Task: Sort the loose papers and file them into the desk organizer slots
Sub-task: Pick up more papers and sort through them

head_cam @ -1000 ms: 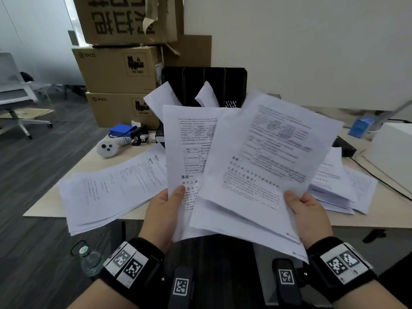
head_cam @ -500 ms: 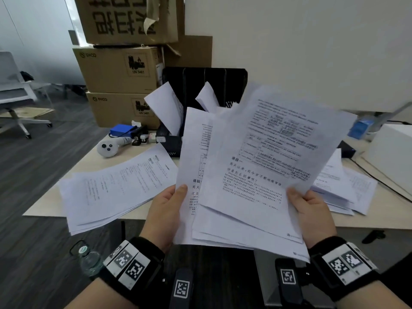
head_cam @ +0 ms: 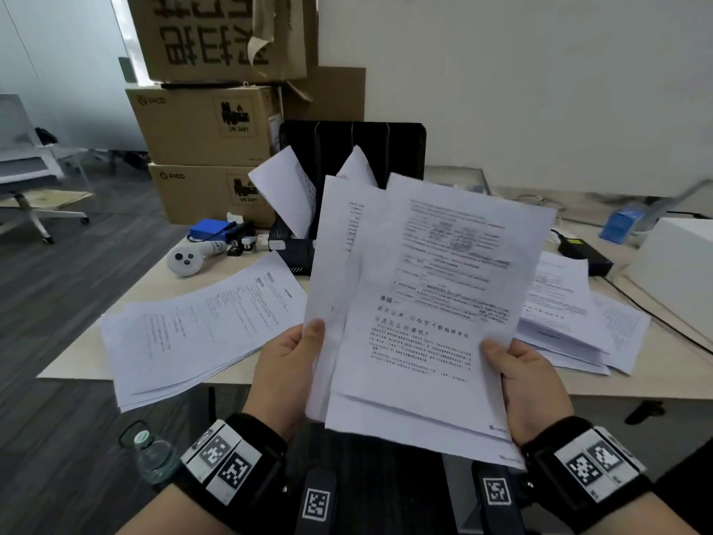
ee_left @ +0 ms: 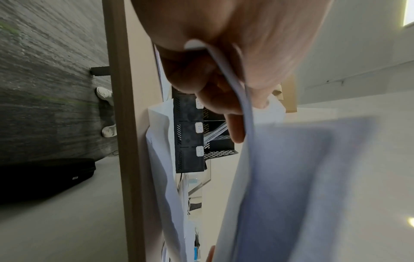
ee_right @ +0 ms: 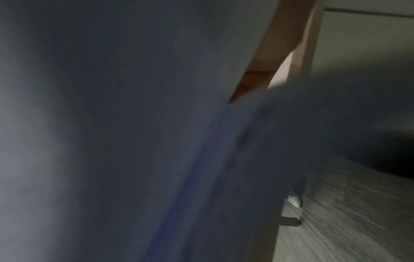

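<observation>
Across a pale wooden desk [head_cam: 81, 364] strewn with sheets, the left hand [head_cam: 283, 374] and right hand [head_cam: 534, 391] pinch a fanned sheaf of thin white printed papers [head_cam: 432, 303], light, floppy and likely slippery, best gripped at the bottom edges, before the black slotted desk organizer [head_cam: 401, 148].

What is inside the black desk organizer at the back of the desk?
Two white sheets lean out of the black desk organizer, one in each of two left slots. The held papers cover its lower right part, so what is inside there cannot be seen.

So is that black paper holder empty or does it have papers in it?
Not empty. Two white sheets stick out of the black desk organizer.
</observation>
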Demonstrator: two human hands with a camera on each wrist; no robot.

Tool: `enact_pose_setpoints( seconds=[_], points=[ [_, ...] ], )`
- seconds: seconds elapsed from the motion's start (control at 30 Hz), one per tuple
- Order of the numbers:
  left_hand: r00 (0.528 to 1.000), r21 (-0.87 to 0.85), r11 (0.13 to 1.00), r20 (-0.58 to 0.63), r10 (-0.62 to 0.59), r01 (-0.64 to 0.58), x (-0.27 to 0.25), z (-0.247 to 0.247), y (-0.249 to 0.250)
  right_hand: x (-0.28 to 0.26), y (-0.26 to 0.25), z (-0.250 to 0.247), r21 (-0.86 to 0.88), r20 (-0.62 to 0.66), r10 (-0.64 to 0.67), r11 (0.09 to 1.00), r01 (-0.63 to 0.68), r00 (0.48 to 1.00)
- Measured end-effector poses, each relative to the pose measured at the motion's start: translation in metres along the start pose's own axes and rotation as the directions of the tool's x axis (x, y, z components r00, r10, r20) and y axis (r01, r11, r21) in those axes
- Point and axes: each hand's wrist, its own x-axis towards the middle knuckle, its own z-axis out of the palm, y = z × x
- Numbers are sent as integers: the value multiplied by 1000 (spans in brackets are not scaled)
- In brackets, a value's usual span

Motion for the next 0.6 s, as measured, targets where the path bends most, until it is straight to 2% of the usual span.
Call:
enact_pose_setpoints(
  seconds=[0.17, 0.27, 0.33, 0.47, 0.6],
  points=[
    [1000, -45, 999, -8, -16, 16, 4, -2, 1, 6, -16, -15, 113, -137, -22, 993, 38, 990],
    [1000, -37, 999, -10, -1, 1, 4, -3, 2, 4, -28, -20, 121, -187, -6, 992, 30, 982],
    [1000, -20, 1000, -6, 19, -19, 4, -2, 2, 4, -32, -21, 125, -171, -11, 992, 33, 985],
    [990, 21, 991, 49, 131, -133, 1, 1, 4, 4, -28, -17, 139, -114, -34, 989, 50, 993],
    [969, 167, 955, 80, 234, -245, -3, 6, 10, 1, -22, -9, 93, -33, -61, 994, 64, 998]
  ],
)
